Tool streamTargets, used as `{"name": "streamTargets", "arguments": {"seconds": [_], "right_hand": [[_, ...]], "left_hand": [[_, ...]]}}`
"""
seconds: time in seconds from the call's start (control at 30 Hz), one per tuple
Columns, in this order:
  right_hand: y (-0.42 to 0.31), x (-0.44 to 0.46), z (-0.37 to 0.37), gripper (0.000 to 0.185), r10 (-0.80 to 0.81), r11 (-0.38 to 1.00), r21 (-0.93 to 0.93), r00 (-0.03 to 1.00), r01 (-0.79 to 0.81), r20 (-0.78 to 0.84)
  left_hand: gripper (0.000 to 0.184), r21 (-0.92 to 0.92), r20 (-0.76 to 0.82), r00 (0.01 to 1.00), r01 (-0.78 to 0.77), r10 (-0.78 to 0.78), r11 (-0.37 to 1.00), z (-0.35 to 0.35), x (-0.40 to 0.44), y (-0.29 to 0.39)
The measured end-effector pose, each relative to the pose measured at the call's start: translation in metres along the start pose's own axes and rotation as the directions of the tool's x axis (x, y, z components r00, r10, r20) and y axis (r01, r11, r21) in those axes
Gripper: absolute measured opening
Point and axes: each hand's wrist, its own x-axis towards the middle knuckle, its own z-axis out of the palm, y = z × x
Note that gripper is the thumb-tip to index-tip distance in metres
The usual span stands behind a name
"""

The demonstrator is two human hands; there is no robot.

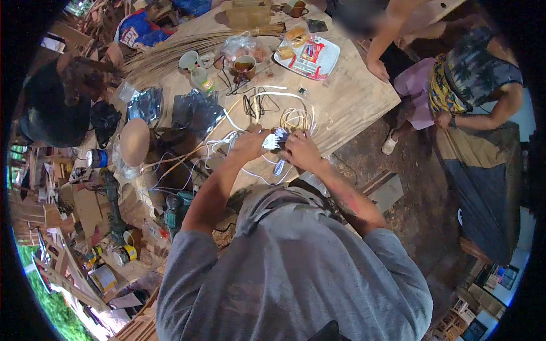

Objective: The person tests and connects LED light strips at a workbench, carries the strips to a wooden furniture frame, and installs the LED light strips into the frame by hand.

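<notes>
L hand [250, 145] is pinching a white pc [270, 141]; R hand [302, 151] is sitting alongside, can't tell if gripping. White cable [230, 120] left of grip could be snagging, yanking pc loose.

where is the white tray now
In the head view, the white tray lies on the wooden table beyond the person's right hand, between a cup on its left and a co-worker's hand on its right.
</notes>
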Motion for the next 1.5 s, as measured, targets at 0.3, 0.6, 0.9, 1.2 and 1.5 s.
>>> {"name": "streamTargets", "arguments": {"seconds": [0.3,0.6,0.9,1.2,1.5], "right_hand": [[-0.041,0.028,0.016,0.025,0.056,0.994,-0.087,0.989,-0.069,-0.139],[-0.055,0.039,0.040,0.018,-0.136,0.966,-0.231,0.988,0.115,-0.076],[-0.032,0.041,0.045,0.018,-0.329,0.928,-0.168,0.943,0.332,0.045],[-0.031,0.040,0.053,0.018,-0.277,0.940,-0.176,0.955,0.293,0.106],[-0.030,0.036,0.051,0.017,-0.282,0.949,-0.136,0.959,0.285,0.041]], "left_hand": [[0.063,-0.135,-0.067,0.997,-0.051,0.042,0.989,-0.002,-0.025,-0.032],[0.060,-0.318,0.236,0.971,0.046,0.033,0.947,-0.011,-0.017,-0.064],[0.070,-0.346,0.274,0.960,0.048,0.052,0.937,-0.011,-0.015,-0.065],[0.074,-0.374,0.203,0.978,0.027,0.054,0.927,0.024,-0.011,-0.069],[0.076,-0.369,0.356,0.934,0.135,0.006,0.919,-0.010,-0.014,-0.055]]}}
